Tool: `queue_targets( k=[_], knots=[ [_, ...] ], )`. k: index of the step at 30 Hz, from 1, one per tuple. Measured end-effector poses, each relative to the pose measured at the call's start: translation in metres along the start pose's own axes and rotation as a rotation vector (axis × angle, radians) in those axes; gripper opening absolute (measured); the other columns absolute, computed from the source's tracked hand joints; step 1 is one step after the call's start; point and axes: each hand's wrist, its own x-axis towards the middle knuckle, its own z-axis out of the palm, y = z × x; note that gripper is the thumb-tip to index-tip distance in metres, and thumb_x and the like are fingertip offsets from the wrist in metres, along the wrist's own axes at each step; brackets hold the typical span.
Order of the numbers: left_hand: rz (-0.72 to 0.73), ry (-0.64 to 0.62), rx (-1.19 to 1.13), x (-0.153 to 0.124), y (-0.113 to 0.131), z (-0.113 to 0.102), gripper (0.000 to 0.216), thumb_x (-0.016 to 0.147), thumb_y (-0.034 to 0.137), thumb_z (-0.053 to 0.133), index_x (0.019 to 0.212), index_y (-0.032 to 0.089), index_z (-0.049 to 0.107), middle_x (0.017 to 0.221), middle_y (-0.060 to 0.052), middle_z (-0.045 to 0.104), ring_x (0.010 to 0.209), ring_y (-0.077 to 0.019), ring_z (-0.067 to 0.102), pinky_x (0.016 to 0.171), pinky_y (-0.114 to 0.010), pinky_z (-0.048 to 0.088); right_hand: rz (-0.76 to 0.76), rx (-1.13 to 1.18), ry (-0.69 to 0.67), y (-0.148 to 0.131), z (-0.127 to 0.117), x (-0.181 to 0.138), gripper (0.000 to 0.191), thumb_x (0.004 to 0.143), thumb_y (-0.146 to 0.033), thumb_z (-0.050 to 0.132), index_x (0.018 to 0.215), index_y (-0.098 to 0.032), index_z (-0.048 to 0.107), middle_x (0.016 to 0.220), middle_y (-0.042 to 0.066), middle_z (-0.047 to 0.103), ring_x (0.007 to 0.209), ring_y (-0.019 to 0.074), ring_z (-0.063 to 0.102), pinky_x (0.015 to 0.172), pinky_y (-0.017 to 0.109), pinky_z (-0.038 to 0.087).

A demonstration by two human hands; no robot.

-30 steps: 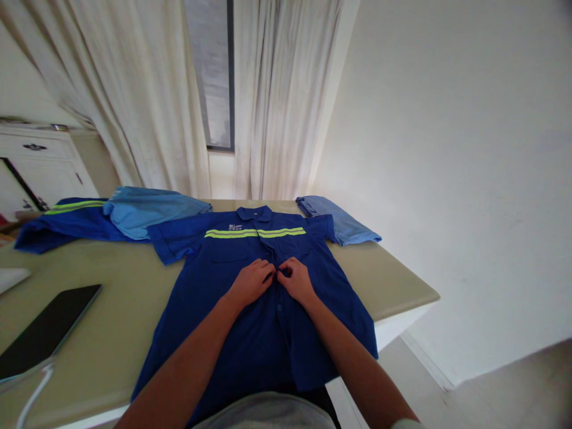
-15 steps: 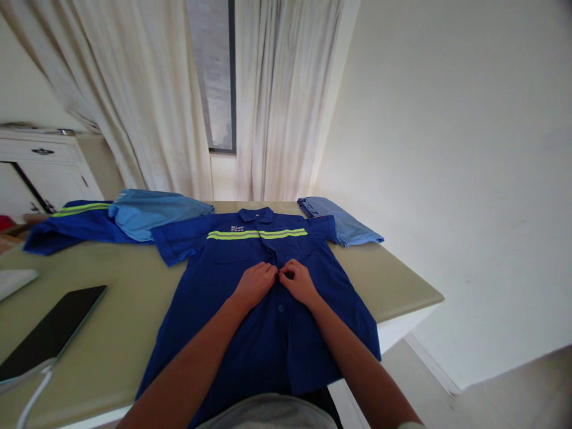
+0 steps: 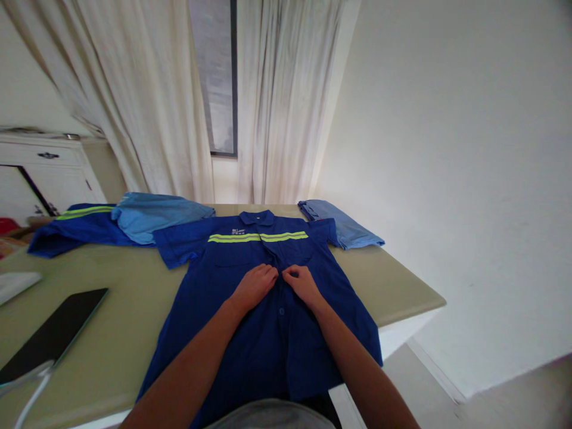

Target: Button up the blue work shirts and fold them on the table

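A dark blue short-sleeved work shirt (image 3: 227, 268) lies front side up on the table, its collar at the far end and a yellow-green reflective stripe across the chest. My left hand (image 3: 258, 283) is closed on the front placket at mid-shirt, fingers bent and pressed together. Right beside it, my right hand (image 3: 301, 283) pinches the placket's other edge, thumb against forefinger. The spot between the fingertips is too small to make out. Below the hands a button (image 3: 281, 311) shows on the placket.
A light blue garment (image 3: 156, 217) overlaps a blue striped garment (image 3: 75, 232) at the back left. Folded light blue clothing (image 3: 342, 223) lies at the back right. On the left are a dark tablet (image 3: 53, 328) and a white cable (image 3: 33, 402). The table's edge (image 3: 415, 310) runs along the right.
My right hand has drawn slightly away from the left, widening the small gap between the fingertips. The shirt lies as before; the view has shifted a little.
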Motion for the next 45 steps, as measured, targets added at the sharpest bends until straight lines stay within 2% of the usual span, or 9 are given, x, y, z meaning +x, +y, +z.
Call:
queue_targets(
  k=[4,8,11,17,23,29,37,41,45],
  knots=[
    [-0.037,0.067,-0.135,-0.001,-0.003,0.0,0.011,0.101,0.018,0.052,0.099,0.022,0.062,0.098,-0.003,0.069,0.097,-0.02,0.063,0.089,-0.032,0.048,-0.018,-0.019,0.029,-0.002,-0.002,-0.003,0.021,0.085,-0.034,0.065,0.081,-0.02,0.08,0.088,0.005,0.079,0.082,0.022,0.071,0.077,0.032,0.054],
    [-0.062,0.089,-0.193,-0.001,-0.003,0.0,0.01,0.1,0.018,0.053,0.096,0.022,0.061,0.097,-0.002,0.068,0.097,-0.0198,0.063,0.087,-0.032,0.048,-0.023,-0.075,0.037,-0.001,0.0,-0.005,0.013,0.079,-0.031,0.074,0.082,-0.019,0.078,0.084,0.004,0.076,0.069,0.0178,0.066,0.067,0.029,0.051],
    [-0.037,0.084,-0.162,-0.001,-0.004,0.001,0.009,0.1,0.018,0.054,0.097,0.022,0.062,0.097,-0.003,0.068,0.096,-0.0205,0.062,0.087,-0.033,0.047,-0.056,-0.136,0.074,0.001,0.001,-0.005,0.007,0.078,-0.025,0.074,0.079,-0.018,0.077,0.084,0.004,0.074,0.064,0.0147,0.062,0.064,0.027,0.048],
    [0.011,0.053,-0.027,0.0,-0.002,0.004,0.012,0.1,0.018,0.053,0.094,0.021,0.063,0.094,-0.005,0.067,0.093,-0.0223,0.06,0.086,-0.034,0.047,-0.191,-0.141,0.053,0.002,0.004,-0.006,0.003,0.077,-0.021,0.072,0.077,-0.02,0.074,0.084,0.003,0.07,0.066,0.0137,0.059,0.064,0.026,0.046],
    [0.027,0.088,0.024,0.0,-0.001,0.002,0.011,0.101,0.018,0.052,0.097,0.02,0.063,0.096,-0.005,0.068,0.095,-0.0219,0.061,0.087,-0.034,0.048,-0.127,-0.247,0.182,0.001,0.008,-0.008,0.006,0.075,-0.015,0.07,0.077,-0.02,0.072,0.083,0.002,0.069,0.065,0.0143,0.058,0.066,0.027,0.046],
    [0.071,0.05,0.12,0.0,0.0,0.004,0.009,0.099,0.018,0.055,0.096,0.02,0.064,0.095,-0.006,0.068,0.092,-0.0229,0.061,0.085,-0.035,0.048,-0.188,-0.284,0.073,-0.003,0.01,-0.01,0.009,0.077,-0.01,0.071,0.079,-0.019,0.072,0.084,0.002,0.066,0.068,0.0141,0.058,0.068,0.027,0.045],
    [0.031,0.021,0.136,0.0,0.006,0.002,0.008,0.098,0.017,0.056,0.098,0.019,0.063,0.095,-0.007,0.069,0.094,-0.0236,0.063,0.085,-0.036,0.048,-0.284,-0.21,0.051,-0.007,0.008,-0.011,0.013,0.076,-0.007,0.069,0.078,-0.019,0.071,0.081,0.0,0.064,0.073,0.0151,0.06,0.071,0.027,0.047],
    [-0.023,-0.001,0.13,0.0,0.008,0.002,0.009,0.1,0.019,0.053,0.1,0.02,0.063,0.094,-0.006,0.069,0.094,-0.0231,0.063,0.085,-0.036,0.048,-0.264,-0.214,0.049,-0.01,0.008,-0.011,0.012,0.077,-0.008,0.07,0.076,-0.02,0.071,0.079,0.0,0.064,0.072,0.015,0.06,0.071,0.027,0.047],
    [-0.042,-0.009,0.114,0.0,0.007,0.003,0.011,0.101,0.019,0.051,0.101,0.021,0.062,0.097,-0.006,0.069,0.095,-0.0231,0.063,0.086,-0.035,0.048,-0.24,-0.311,0.049,-0.013,0.01,-0.012,0.011,0.078,-0.009,0.07,0.08,-0.02,0.071,0.084,0.002,0.065,0.078,0.017,0.063,0.076,0.028,0.049]
  ],
)
